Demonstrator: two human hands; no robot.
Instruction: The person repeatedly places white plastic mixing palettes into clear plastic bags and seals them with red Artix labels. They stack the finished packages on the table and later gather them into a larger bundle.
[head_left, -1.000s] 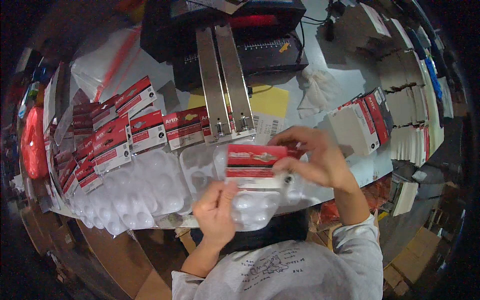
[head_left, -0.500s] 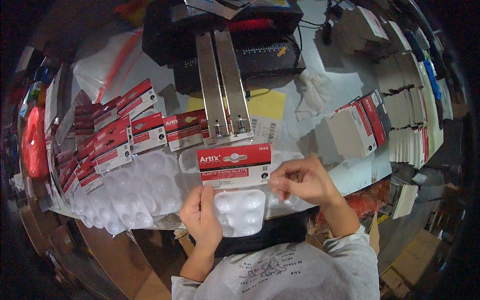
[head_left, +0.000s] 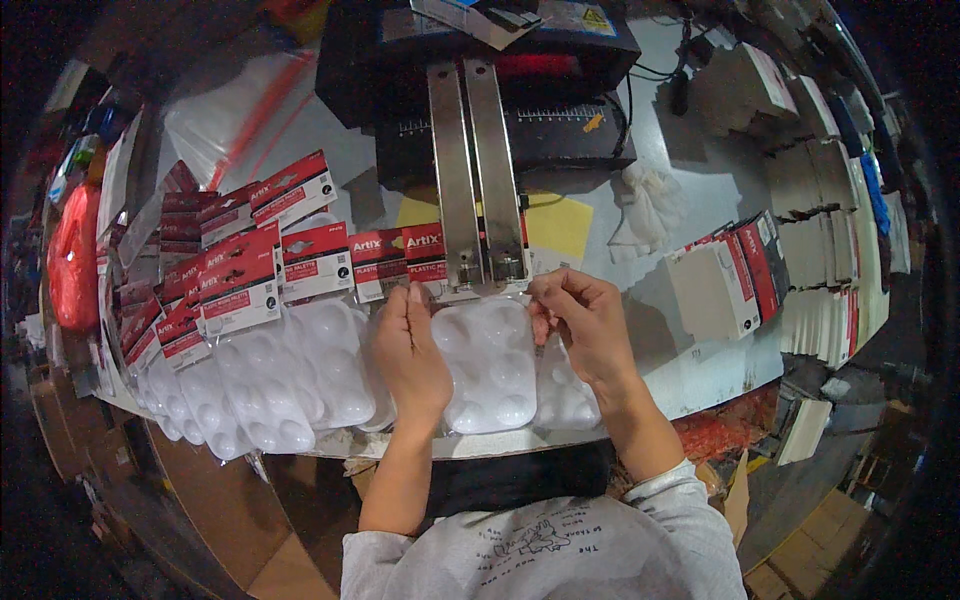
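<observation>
A white plastic mixing palette [head_left: 490, 370] with round wells, packed under a red and white header card [head_left: 426, 262], lies at the table's front edge. The card's upper part reaches beneath two long metal arms [head_left: 466, 180] of a black machine, which hide its middle. At the left edge of the card, my left hand [head_left: 412, 355] grips with thumb and fingers pressed together. My right hand [head_left: 590, 330] is closed in a pinch by the card's right corner. What its fingertips touch is partly hidden by the hand.
Several packed palettes [head_left: 255, 395] with red header cards overlap at the left. A stack of header cards [head_left: 735, 275] stands at the right, beside rows of grey card stacks [head_left: 815, 240]. A crumpled white cloth [head_left: 645, 210] and a yellow sheet [head_left: 560, 228] lie near the black machine [head_left: 570, 130].
Both hands have moved the packed palette away from me, and its card now goes under the metal arms. My right hand has come in to the card's corner. The view has shifted slightly.
</observation>
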